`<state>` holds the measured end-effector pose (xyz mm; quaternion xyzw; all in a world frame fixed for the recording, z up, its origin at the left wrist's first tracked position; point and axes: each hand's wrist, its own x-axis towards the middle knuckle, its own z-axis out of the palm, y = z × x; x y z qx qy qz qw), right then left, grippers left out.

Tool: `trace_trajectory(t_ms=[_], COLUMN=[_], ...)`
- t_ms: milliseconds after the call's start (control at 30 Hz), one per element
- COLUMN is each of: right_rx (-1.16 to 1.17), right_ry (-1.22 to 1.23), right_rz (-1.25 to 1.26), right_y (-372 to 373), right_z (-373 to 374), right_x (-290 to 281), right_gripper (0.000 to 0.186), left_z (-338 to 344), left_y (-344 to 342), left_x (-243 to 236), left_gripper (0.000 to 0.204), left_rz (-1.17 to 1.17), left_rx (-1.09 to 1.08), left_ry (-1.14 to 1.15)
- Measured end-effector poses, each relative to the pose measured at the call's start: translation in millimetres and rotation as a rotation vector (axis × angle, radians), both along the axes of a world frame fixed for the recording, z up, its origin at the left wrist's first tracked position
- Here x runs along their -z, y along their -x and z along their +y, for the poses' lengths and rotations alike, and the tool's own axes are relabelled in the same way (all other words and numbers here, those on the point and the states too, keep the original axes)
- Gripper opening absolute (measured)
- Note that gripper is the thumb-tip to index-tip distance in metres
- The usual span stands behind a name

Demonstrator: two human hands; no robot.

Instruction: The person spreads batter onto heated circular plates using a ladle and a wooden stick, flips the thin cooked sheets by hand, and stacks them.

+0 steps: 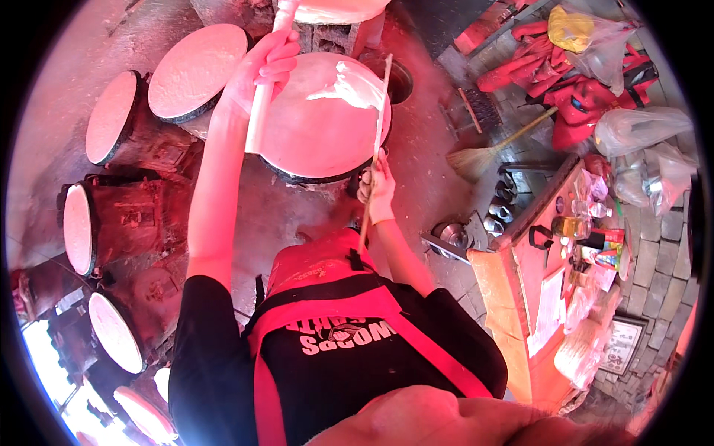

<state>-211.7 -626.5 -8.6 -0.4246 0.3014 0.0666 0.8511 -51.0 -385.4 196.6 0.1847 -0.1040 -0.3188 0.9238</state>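
Observation:
In front of me is a large round griddle (320, 134) with a pale flat top and a dark rim. A crumpled white sheet (353, 85), which looks like thin dough, lies on its far right part. My left hand (269, 65) is closed around a thick pale rolling pin (260, 115), held tilted above the griddle's left side. Lower down, by the right rim, my right hand (379, 187) grips a long thin wooden stick (380, 123). The stick's upper length runs beside the white sheet; whether they touch I cannot tell.
More round pale-topped griddles (197, 72) stand along the left, with another round top (338, 9) at the far edge. On the right are a straw broom (476, 160), a metal pot (452, 236) and a table (524, 279) with bottles and bags.

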Motion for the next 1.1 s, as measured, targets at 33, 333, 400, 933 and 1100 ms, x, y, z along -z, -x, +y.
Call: trace_trajectory(t_ms=[33, 333, 400, 933, 1100], right_rx=[0.071, -0.168, -0.294, -0.626, -0.333], right_ry=[0.031, 0.19, 0.138, 0.239, 0.412], right_rz=[0.016, -0.108, -0.092, -0.052, -0.024], right_y=[4.3, -65.6, -56.6, -28.8, -58.6], right_z=[16.1, 80.1, 54.2, 15.5, -53.5], right_x=[3.2, -14.3, -28.4, -49.0, 33.1], right_gripper=[0.041, 0.04, 0.037, 0.025, 0.033], left_z=[5.8, 55.8, 61.7, 24.2, -3.2], left_y=[7.9, 109.7, 127.8, 249.1, 276.4], left_x=[2.0, 135.3, 92.2, 137.2, 155.5], left_gripper=[0.014, 0.015, 0.014, 0.01, 0.008], left_rz=[0.005, 0.453, 0.367, 0.561, 0.65], left_rx=[-0.042, -0.035, -0.044, -0.348, -0.56], left_ry=[-0.124, -0.793, -0.606, -0.721, -0.784])
